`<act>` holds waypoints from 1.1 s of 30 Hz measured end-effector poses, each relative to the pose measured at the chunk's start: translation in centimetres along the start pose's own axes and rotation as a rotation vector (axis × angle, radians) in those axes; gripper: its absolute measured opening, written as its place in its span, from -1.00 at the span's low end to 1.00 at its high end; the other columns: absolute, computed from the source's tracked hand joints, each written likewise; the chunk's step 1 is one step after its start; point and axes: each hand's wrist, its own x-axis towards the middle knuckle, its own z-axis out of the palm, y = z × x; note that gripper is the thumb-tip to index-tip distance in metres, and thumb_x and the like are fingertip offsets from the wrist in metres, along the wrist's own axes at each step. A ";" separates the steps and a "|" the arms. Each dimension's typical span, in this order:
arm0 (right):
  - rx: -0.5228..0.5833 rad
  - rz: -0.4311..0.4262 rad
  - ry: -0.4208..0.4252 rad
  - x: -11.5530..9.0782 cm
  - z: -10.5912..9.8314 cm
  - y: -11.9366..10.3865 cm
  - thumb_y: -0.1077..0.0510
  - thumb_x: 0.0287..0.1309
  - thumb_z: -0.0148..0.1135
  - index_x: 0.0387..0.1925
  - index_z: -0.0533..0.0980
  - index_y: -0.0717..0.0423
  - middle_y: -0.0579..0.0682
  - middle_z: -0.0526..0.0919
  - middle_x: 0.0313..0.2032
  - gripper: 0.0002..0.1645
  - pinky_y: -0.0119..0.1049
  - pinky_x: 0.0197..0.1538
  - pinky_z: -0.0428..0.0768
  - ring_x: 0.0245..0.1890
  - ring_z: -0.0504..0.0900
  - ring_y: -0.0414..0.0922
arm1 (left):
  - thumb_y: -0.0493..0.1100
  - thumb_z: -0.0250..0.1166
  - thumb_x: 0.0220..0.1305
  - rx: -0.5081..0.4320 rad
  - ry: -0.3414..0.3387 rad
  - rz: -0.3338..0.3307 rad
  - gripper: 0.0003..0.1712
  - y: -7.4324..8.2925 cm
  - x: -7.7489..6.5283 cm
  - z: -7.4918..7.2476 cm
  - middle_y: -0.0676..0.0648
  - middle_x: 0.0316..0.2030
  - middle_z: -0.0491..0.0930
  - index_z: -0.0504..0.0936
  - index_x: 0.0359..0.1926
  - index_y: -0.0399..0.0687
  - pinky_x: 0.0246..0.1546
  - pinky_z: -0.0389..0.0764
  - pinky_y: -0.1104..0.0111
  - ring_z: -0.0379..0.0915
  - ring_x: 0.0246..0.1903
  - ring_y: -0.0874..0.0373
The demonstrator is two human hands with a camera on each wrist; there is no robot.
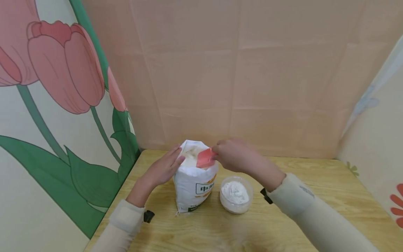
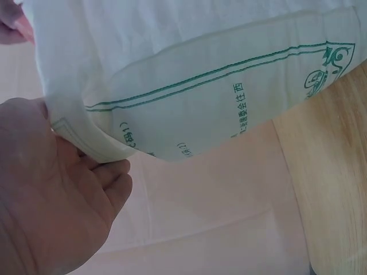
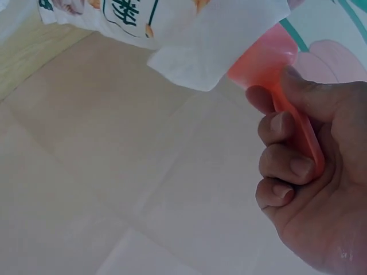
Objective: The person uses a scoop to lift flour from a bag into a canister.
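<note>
A white woven flour bag (image 1: 192, 189) with printed lettering stands upright on the table, its mouth open and pale powder visible inside. At the bag's left rim is my left hand (image 1: 165, 166); in the left wrist view its fingers (image 2: 117, 186) curl at the folded edge, the thumb partly hidden by the cloth. My right hand (image 1: 233, 154) grips a pink-red plastic scoop (image 1: 206, 158) by its handle, fingers wrapped round it in the right wrist view. The scoop's blade is at the bag's mouth, over its right side. Whether it carries flour I cannot tell.
Just right of the bag, a clear round tub (image 1: 237, 210) holds a heap of white flour (image 1: 235, 191). Everything stands on a wooden table (image 1: 315, 213). Behind it hangs a pinkish cloth (image 1: 267, 87), and a tulip-painted wall (image 1: 66, 63) borders the left.
</note>
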 end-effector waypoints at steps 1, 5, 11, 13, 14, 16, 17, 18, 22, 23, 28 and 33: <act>-0.026 -0.009 -0.022 0.4 -0.1 -0.2 0.06 0.35 0.27 -0.46 0.59 -0.04 -0.10 0.59 -0.45 -0.77 -0.15 -0.43 0.54 -0.46 0.56 -0.08 | 0.27 -0.29 0.62 -0.001 0.001 -0.001 -0.21 0.0 0.0 0.0 -0.08 0.61 -0.09 0.04 0.59 -0.14 0.53 0.02 0.01 -0.17 0.58 -0.01; -0.088 -0.010 -0.113 1.9 0.2 -0.8 0.04 0.35 0.24 -0.47 0.58 -0.04 -0.11 0.60 -0.44 -0.76 -0.19 -0.49 0.48 -0.50 0.52 -0.10 | 0.25 -0.26 0.62 -0.001 0.003 -0.006 -0.22 0.1 0.0 0.0 -0.09 0.61 -0.08 0.05 0.59 -0.14 0.53 0.02 0.00 -0.17 0.58 -0.02; -0.040 0.010 -0.211 4.7 2.0 -1.4 0.07 0.35 0.25 -0.31 0.69 -0.08 -0.13 0.66 -0.37 -0.86 -0.25 -0.40 0.54 -0.42 0.55 -0.13 | 0.28 -0.26 0.61 -0.004 0.001 -0.022 -0.21 0.3 0.3 0.1 -0.07 0.61 -0.07 0.06 0.59 -0.11 0.52 0.03 -0.02 -0.17 0.58 -0.02; -0.028 0.006 -0.199 5.5 2.8 -1.4 0.08 0.34 0.26 -0.31 0.69 -0.06 -0.11 0.68 -0.36 -0.86 -0.24 -0.36 0.57 -0.39 0.57 -0.13 | 0.30 -0.26 0.60 -0.002 0.002 -0.029 -0.20 0.3 0.5 0.1 -0.06 0.61 -0.07 0.07 0.59 -0.09 0.52 0.03 -0.01 -0.17 0.58 -0.01; -0.022 0.008 -0.194 5.8 3.2 -1.4 0.09 0.35 0.25 -0.32 0.69 -0.08 -0.11 0.69 -0.34 -0.86 -0.24 -0.34 0.59 -0.37 0.58 -0.13 | 0.30 -0.26 0.60 -0.003 0.003 -0.031 -0.21 0.4 0.6 0.2 -0.06 0.61 -0.07 0.07 0.59 -0.09 0.52 0.03 -0.01 -0.17 0.58 0.00; -0.004 0.019 -0.189 6.6 3.8 -1.6 0.09 0.39 0.21 -0.31 0.70 -0.11 -0.11 0.71 -0.31 -0.82 -0.22 -0.29 0.60 -0.33 0.60 -0.12 | 0.31 -0.27 0.60 -0.003 0.005 -0.030 -0.20 0.4 0.7 0.2 -0.05 0.61 -0.06 0.08 0.59 -0.09 0.53 0.03 -0.01 -0.17 0.58 0.00; 0.002 0.022 -0.184 6.9 4.1 -1.7 0.08 0.40 0.19 -0.31 0.70 -0.13 -0.11 0.72 -0.29 -0.81 -0.20 -0.26 0.61 -0.31 0.61 -0.11 | 0.32 -0.28 0.59 -0.003 0.004 -0.032 -0.19 0.4 0.7 0.3 -0.05 0.61 -0.06 0.08 0.59 -0.08 0.53 0.03 -0.01 -0.17 0.58 0.01; 0.017 0.022 -0.181 7.2 4.4 -1.8 0.08 0.41 0.17 -0.30 0.71 -0.16 -0.11 0.73 -0.26 -0.79 -0.19 -0.22 0.63 -0.27 0.63 -0.10 | 0.33 -0.29 0.59 0.000 0.003 -0.030 -0.19 0.4 0.8 0.3 -0.05 0.61 -0.06 0.08 0.59 -0.08 0.53 0.03 -0.01 -0.17 0.58 0.00; 0.065 0.013 -0.162 8.3 5.6 -2.3 0.05 0.45 0.14 -0.32 0.71 -0.19 -0.10 0.74 -0.21 -0.74 -0.11 -0.03 0.64 -0.14 0.67 -0.06 | 0.26 -0.27 0.62 0.002 0.002 -0.016 -0.24 0.3 0.8 0.3 -0.08 0.60 -0.05 0.08 0.59 -0.10 0.53 0.03 0.00 -0.15 0.58 -0.01; 0.076 0.011 -0.155 8.5 5.8 -2.4 0.04 0.46 0.13 -0.35 0.70 -0.18 -0.09 0.73 -0.22 -0.73 -0.09 -0.02 0.64 -0.13 0.68 -0.05 | 0.23 -0.26 0.63 0.004 0.004 -0.010 -0.25 0.3 0.8 0.3 -0.09 0.60 -0.04 0.09 0.58 -0.12 0.52 0.04 0.00 -0.15 0.58 -0.02; 0.120 0.036 -0.144 8.8 6.3 -2.4 -0.02 0.46 0.14 -0.40 0.66 -0.16 -0.07 0.74 -0.24 -0.71 -0.04 -0.01 0.64 -0.12 0.70 0.02 | 0.16 -0.25 0.65 0.011 0.014 0.007 -0.29 0.2 0.8 0.3 -0.11 0.60 -0.02 0.11 0.57 -0.16 0.53 0.04 0.01 -0.13 0.58 -0.03; 0.154 0.037 -0.138 8.4 6.8 -1.7 -0.02 0.44 0.18 -0.32 0.67 -0.11 -0.06 0.75 -0.23 -0.77 -0.07 0.02 0.62 -0.10 0.69 -0.01 | 0.24 -0.29 0.63 -0.009 0.009 -0.012 -0.24 0.4 0.9 0.5 -0.07 0.60 -0.04 0.09 0.58 -0.12 0.53 0.03 -0.01 -0.14 0.58 -0.01</act>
